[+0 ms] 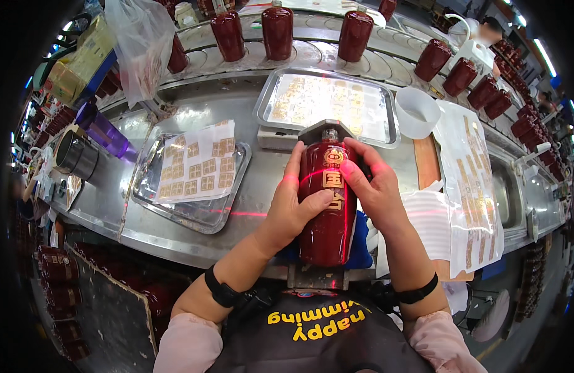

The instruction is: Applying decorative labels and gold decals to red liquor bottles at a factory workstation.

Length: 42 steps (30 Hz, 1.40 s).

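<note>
A dark red ceramic bottle lies on its side in a jig in front of me, its neck pointing away. Gold square labels sit in a column on its upper face. My left hand cups the bottle's left side, thumb pressing on a gold label. My right hand holds the right side, fingers on the labels near the shoulder. A red laser line crosses the bottle and both hands.
A steel tray with a sheet of gold labels lies to the left, another tray behind the bottle. A white cup and a long label sheet lie right. Several red bottles stand on the conveyor behind.
</note>
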Motion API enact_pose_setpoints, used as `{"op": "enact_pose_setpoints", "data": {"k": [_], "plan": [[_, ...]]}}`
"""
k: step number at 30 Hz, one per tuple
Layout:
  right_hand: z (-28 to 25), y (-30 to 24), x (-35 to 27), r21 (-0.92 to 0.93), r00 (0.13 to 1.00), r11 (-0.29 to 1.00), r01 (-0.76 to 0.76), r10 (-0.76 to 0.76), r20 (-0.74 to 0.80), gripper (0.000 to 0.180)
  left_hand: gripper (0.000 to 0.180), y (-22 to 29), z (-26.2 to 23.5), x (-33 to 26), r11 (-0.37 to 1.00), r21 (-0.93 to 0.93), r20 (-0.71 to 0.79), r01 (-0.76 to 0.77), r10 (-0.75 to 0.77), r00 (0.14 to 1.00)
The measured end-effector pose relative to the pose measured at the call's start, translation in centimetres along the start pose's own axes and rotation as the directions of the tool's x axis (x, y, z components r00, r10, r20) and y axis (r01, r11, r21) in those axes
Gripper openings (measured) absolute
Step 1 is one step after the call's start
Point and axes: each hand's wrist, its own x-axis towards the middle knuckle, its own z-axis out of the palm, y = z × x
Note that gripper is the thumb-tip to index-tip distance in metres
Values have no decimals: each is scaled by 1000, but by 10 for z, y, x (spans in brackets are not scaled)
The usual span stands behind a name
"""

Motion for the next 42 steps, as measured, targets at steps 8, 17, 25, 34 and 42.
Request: {"op": "enact_pose_setpoints", "data": {"k": [8,17,25,34,42], "plan": [[-16,-76,20,-339,964,905,257,-219,149,35,95,2,4,-5,999,-24,-29,37,-38,999],[-21,-48,36,-494,974,853,171,-223,-48,26,94,1,4,-1,996,86,-35,25,-22,999],[-20,-20,12,20,980,1000,0,4,-199,27,89,-3,9,-1,995,-3,-94,-101,101,991],[-21,3,-2,29,957,996,86,-74,-280,30,37,6,-8,29,996,-82,-16,38,-39,999],[-3,1,5,-85,985,983,163,-168,-50,31,32,4,-3,30,996,-74,-60,49,-54,997]]}}
